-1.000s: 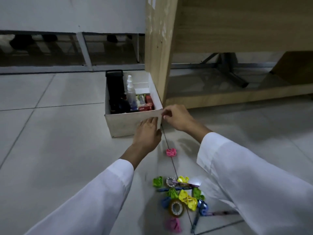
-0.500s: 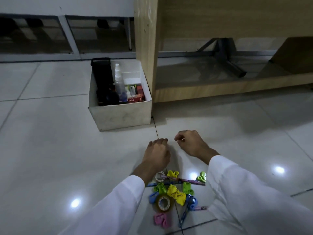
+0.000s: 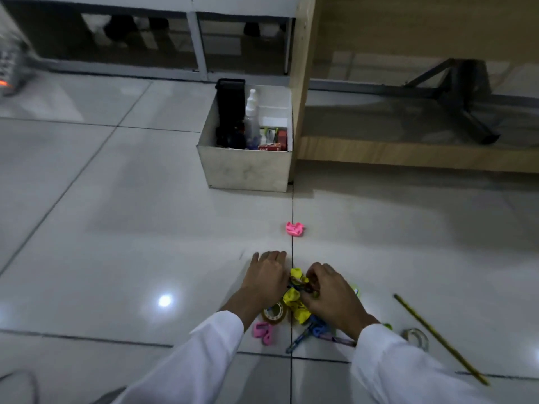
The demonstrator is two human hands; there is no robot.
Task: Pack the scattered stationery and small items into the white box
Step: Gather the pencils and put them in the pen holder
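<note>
Both hands are now pulling back from the white box (image 3: 248, 167) onto the pile of clips (image 3: 296, 304), left hand (image 3: 267, 279) flat beside it, right hand (image 3: 328, 295) curling over it; grip is hidden, so cannot tell if closed on anything. Box is sitting straight ahead, well apart, slightly nearer the left hand. Pencil (image 3: 437, 338) is lying diagonally off to the right.

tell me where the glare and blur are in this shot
Head view: dim overall, with one bright lamp reflection on the glossy floor left of the left hand; softer sheen higher on the tiles; motion smear on the object at the top left edge; wide-angle bending of tile lines; the box and pink clip stay fairly sharp.
</note>
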